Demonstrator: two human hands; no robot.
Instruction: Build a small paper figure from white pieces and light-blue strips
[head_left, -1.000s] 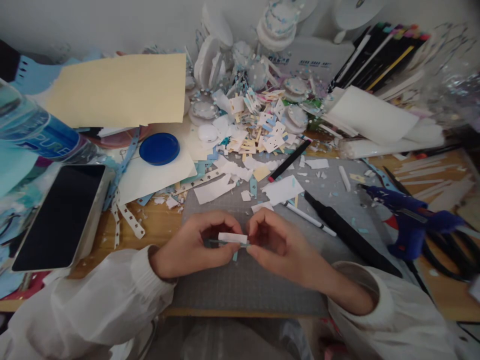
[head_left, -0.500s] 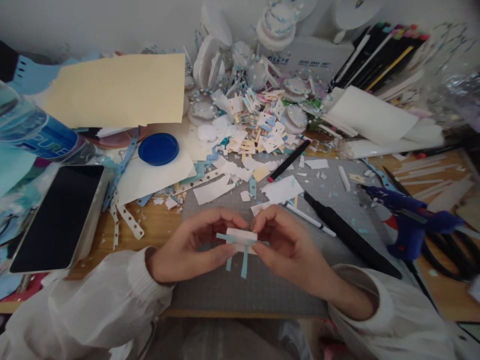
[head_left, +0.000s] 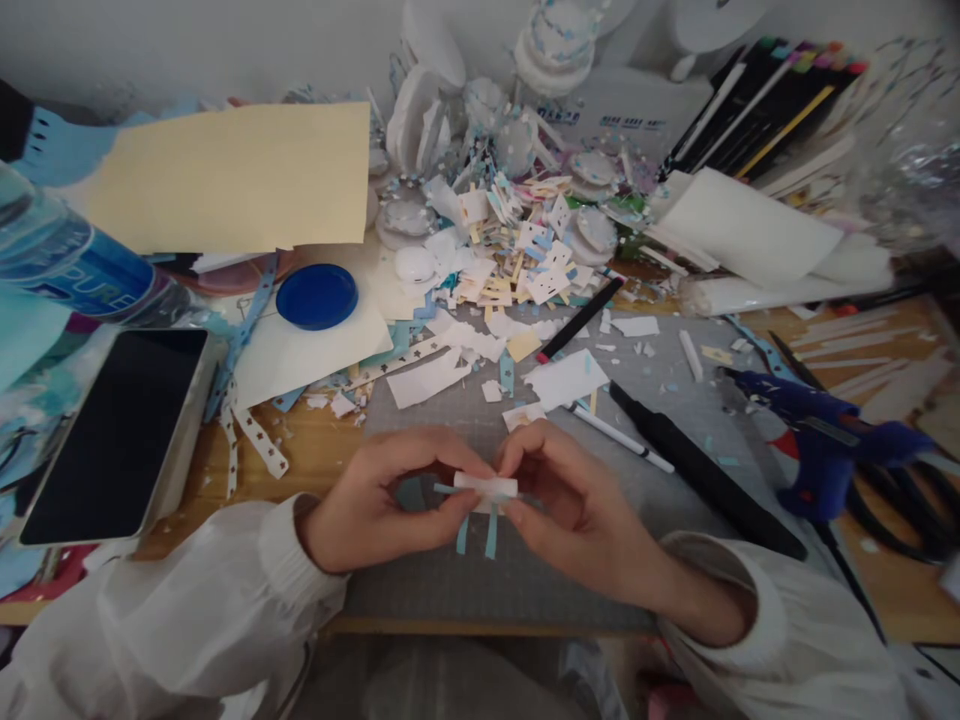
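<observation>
Between my hands is a small white paper piece (head_left: 486, 486) with thin light-blue paper strips sticking out sideways and downward. My left hand (head_left: 405, 495) pinches its left part between thumb and fingers. On the other side, my right hand (head_left: 574, 505) grips the right part the same way. The fingertips of both hands nearly meet at the upper edge of the piece and hide some of it. Below it lies a grey cutting mat (head_left: 495, 595), with the piece held a little above the surface.
Paper scraps (head_left: 424, 378), a white pen (head_left: 622, 437) and a black tapered tool (head_left: 697, 470) lie beyond my hands. At right are a blue glue gun (head_left: 817, 430) and black-handled scissors (head_left: 900, 510). A phone (head_left: 116, 435), bottle (head_left: 71, 250) and blue lid (head_left: 316, 297) are left.
The white paper piece has tilted, its upper edge now showing as a narrow roll or fold. My fingers have shifted slightly down with it, and both hands keep their hold.
</observation>
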